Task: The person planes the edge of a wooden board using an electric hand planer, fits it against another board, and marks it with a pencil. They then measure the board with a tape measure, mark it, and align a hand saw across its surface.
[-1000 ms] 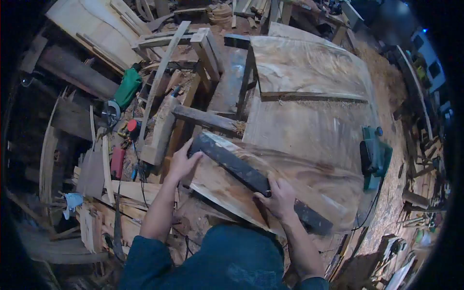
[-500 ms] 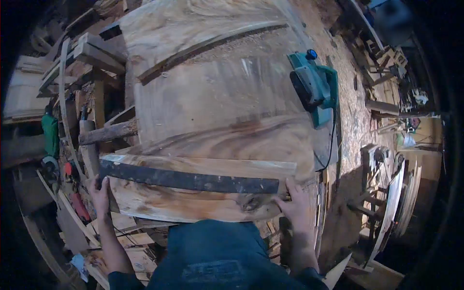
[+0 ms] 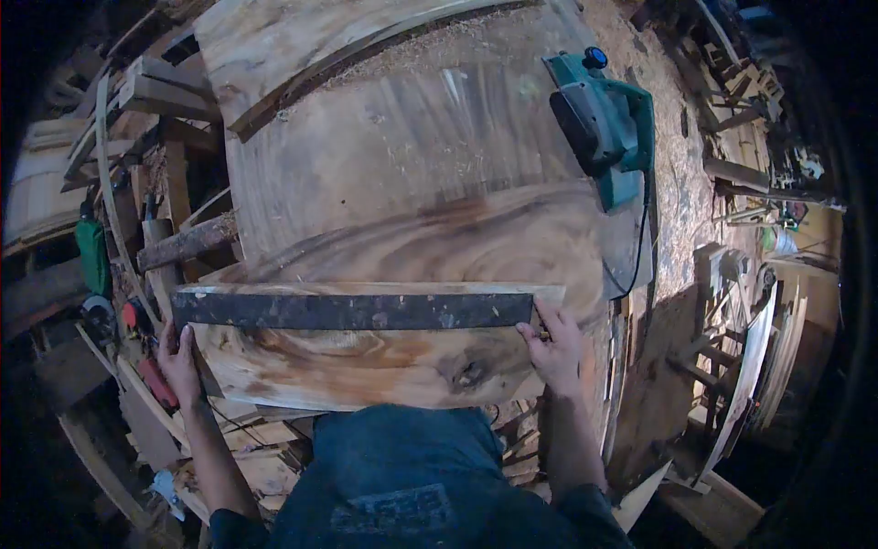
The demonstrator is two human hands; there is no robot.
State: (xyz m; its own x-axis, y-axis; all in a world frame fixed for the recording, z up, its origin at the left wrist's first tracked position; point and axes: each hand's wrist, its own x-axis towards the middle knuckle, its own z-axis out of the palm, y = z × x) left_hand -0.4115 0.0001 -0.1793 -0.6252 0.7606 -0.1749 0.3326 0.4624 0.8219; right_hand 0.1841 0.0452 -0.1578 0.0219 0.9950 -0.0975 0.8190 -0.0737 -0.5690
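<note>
A dark, scuffed flat strip (image 3: 357, 312) lies lengthwise across a brown-grained wooden board (image 3: 366, 357) with a knot near its right end. My left hand (image 3: 178, 360) grips the strip's left end, thumb on the near side. At the opposite end, my right hand (image 3: 554, 346) holds the strip between thumb and fingers. Both hands are at the board's side edges, and the strip runs nearly straight along the board's pale far edge. I cannot tell whether the strip is wood or metal.
A teal electric planer (image 3: 604, 128) rests at the back right of the wide slab (image 3: 366, 165), its cord trailing down. Stacked timber offcuts (image 3: 169, 96) and a green-bodied tool (image 3: 91, 252) are on the left. Shavings cover the floor (image 3: 672, 174); more boards (image 3: 750, 384) lean at right.
The strip's right end has moved away from me, so it now lies level and nearer the board's pale far edge. Both hands have stayed on its ends. The camera view has shifted slightly.
</note>
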